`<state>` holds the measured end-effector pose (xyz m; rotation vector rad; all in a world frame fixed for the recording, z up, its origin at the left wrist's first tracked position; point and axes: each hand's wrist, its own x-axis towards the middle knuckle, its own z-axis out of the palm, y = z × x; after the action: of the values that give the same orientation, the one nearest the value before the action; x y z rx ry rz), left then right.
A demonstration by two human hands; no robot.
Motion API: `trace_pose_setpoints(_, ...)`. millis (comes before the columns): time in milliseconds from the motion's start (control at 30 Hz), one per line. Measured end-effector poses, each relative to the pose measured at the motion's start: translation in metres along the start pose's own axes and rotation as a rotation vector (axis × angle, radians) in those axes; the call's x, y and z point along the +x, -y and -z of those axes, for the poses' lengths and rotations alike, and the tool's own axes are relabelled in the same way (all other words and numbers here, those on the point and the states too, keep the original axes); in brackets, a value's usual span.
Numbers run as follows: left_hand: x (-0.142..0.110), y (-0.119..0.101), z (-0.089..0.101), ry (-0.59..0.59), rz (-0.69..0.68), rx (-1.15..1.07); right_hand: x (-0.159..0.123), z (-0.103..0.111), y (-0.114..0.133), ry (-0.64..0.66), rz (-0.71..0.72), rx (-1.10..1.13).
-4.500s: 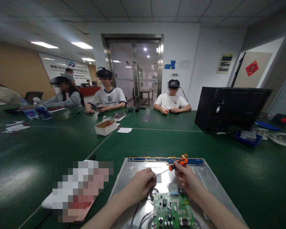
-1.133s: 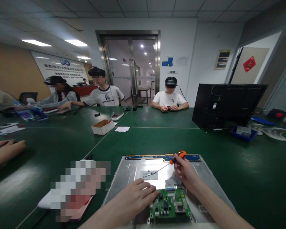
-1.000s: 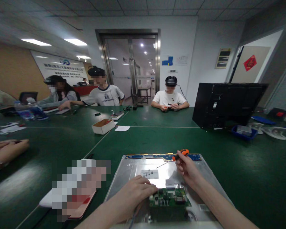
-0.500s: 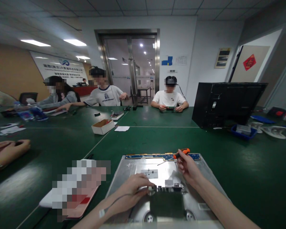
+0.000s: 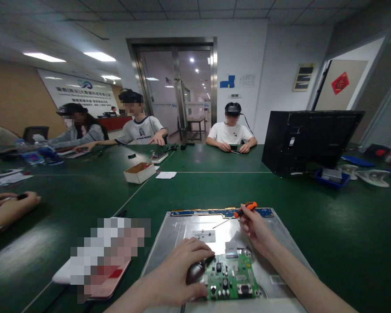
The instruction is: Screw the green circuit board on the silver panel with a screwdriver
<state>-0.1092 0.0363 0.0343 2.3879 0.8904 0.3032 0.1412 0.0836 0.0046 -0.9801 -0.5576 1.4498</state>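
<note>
A bare metal back panel (image 5: 280, 243) of a screen lies flat in front of me on the green table. A green circuit board (image 5: 232, 281) rests on its near part. My left hand (image 5: 182, 274) is closed on the board's left edge. My right hand (image 5: 252, 227) hovers over the panel and grips an orange-handled screwdriver (image 5: 244, 208), its thin shaft pointing left. A narrow blue circuit strip (image 5: 221, 212) runs along the panel's far edge. A few small screws (image 5: 202, 236) sit on a white patch of the panel.
A blurred-out flat object (image 5: 107, 254) lies left of the panel. A black monitor (image 5: 309, 139) stands at the right with a blue tray (image 5: 331, 177) beside it. A small cardboard box (image 5: 139, 172) and a paper slip (image 5: 165, 174) sit mid-table. Another person's hand (image 5: 9, 208) rests at the left; three people sit across.
My left hand tilted the green circuit board up on edge half a second ago and has laid it flat again. The right hand with the screwdriver has barely moved.
</note>
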Motion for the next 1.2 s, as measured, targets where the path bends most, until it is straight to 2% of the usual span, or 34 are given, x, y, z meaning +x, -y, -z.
trace_pose_setpoints(233, 0.003, -0.001, -0.005, 0.023, 0.036, 0.004, 0.001, 0.001, -0.002, 0.000, 0.005, -0.029)
trace_pose_setpoints(533, 0.002, -0.004, 0.006, 0.061, 0.051, -0.028, 0.000, 0.002, -0.005, 0.004, 0.013, -0.036)
trace_pose_setpoints(600, 0.004, -0.006, 0.009, 0.011, 0.048, -0.026, 0.001, 0.002, -0.005, 0.005, 0.014, -0.031)
trace_pose_setpoints(767, 0.021, -0.002, 0.010, -0.207, 0.054, 0.081, 0.001, 0.003, -0.005, 0.009, 0.015, -0.018)
trace_pose_setpoints(900, 0.037, 0.012, 0.007, -0.276, 0.066, 0.201, 0.001, 0.001, -0.005, 0.009, 0.025, -0.016)
trace_pose_setpoints(1000, 0.041, 0.023, 0.002, -0.366, 0.080, 0.236, -0.001, 0.000, -0.004, 0.010, 0.023, -0.025)
trace_pose_setpoints(1200, 0.030, 0.030, -0.004, -0.379, 0.028, 0.306, -0.004, -0.003, -0.002, 0.012, 0.010, -0.049)
